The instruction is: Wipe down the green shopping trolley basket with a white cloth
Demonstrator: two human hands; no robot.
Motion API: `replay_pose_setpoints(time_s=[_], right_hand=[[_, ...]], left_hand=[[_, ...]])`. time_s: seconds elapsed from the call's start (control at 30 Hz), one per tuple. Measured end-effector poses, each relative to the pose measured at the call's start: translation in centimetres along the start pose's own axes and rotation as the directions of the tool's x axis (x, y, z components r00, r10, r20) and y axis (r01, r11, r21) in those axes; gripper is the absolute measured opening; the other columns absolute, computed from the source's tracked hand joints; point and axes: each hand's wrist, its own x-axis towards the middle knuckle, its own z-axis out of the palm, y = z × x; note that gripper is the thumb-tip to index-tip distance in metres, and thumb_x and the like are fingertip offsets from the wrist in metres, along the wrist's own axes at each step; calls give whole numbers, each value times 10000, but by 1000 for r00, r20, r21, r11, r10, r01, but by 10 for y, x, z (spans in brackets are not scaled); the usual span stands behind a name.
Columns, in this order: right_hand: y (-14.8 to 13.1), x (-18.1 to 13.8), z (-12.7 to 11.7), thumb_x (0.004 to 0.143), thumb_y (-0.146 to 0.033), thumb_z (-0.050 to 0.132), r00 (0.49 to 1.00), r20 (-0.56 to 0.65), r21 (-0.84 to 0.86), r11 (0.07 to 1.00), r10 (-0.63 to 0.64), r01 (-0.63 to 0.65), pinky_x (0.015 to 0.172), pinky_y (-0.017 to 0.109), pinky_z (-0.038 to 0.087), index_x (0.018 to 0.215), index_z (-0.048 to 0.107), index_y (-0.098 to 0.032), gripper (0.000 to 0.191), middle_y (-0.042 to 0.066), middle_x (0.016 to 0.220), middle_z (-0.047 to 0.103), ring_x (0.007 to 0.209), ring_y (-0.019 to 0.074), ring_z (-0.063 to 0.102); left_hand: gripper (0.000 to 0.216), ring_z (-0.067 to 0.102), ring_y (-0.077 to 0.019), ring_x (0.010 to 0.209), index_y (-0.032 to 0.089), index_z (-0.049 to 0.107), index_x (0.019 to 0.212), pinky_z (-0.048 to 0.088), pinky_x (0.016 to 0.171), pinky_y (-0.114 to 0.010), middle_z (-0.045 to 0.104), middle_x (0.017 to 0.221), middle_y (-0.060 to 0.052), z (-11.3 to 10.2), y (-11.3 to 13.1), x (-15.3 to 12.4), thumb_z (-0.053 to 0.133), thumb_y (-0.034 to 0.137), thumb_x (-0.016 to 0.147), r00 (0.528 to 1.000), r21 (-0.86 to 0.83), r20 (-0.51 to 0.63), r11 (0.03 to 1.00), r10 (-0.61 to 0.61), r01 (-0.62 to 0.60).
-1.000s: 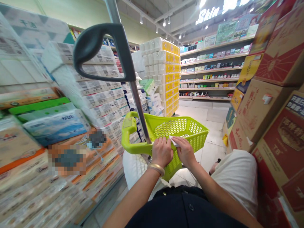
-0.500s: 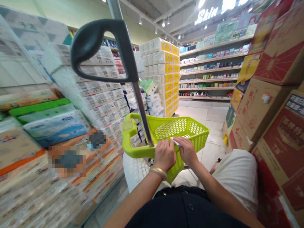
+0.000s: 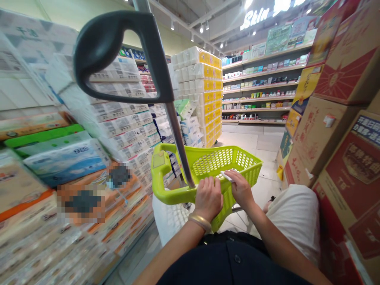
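A lime-green shopping basket [image 3: 178,194] with perforated sides stands between my knees. From its near left end rises a metal pole [image 3: 179,146] topped by a dark grey loop handle [image 3: 162,59]. My left hand [image 3: 208,198], with a gold bangle [image 3: 200,221] at the wrist, is closed over the basket's near rim. Farther right along that rim, my right hand [image 3: 241,189] is closed on a small white cloth or tissue [image 3: 227,176], pressing it to the rim. I cannot tell whether the white piece is paper or fabric.
Packs of tissue [image 3: 68,160] are piled on the left, beside wrapped stacks of paper [image 3: 124,111]. A tall yellow-and-white stack [image 3: 208,95] stands ahead. Cardboard boxes [image 3: 323,134] rise close on my right. Shelves of goods [image 3: 261,85] line the back above a tiled floor [image 3: 255,158].
My right hand has slid along the rim to the right with the white piece, away from my left hand. My left hand stays on the rim. The view has shifted slightly.
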Motion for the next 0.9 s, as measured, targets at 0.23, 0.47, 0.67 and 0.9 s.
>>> replay_pose_setpoints(time_s=[0.23,0.47,0.67,0.9], right_hand=[[-2,-5,-4,851,-77,407,1000,-5,16,1000,15,-15,1079,489,470,1143,707,-247,452,57,1159,724,1196,226,615],[0,-4,-6,845,-70,399,1000,-24,-3,1000,18,-19,1071,491,476,1129,711,-240,455,59,1142,731,1182,227,625],[-11,-3,-5,850,-64,400,999,43,30,999,-33,31,1078,466,473,1153,701,-244,463,50,1163,724,1192,214,617],[7,-1,-7,811,-61,410,998,-33,-31,998,54,-55,1059,503,485,1102,724,-249,467,54,1122,737,1156,232,636]], left_hand=[[323,529,-259,852,117,592,1101,397,796,-405,594,909,-109,-2,5,-3,565,235,802,1000,-42,6,999,-20,21],[283,523,-258,835,124,601,1061,397,783,-405,590,890,-109,-2,5,-2,566,238,804,1000,-29,17,1000,-11,12],[309,524,-256,831,107,593,1093,400,777,-398,586,881,-103,-1,5,-2,550,244,820,1000,-13,-3,1000,-8,7],[322,524,-260,843,112,595,1100,405,782,-401,594,900,-111,-2,5,-3,557,251,812,1000,-7,8,1000,-1,2]])
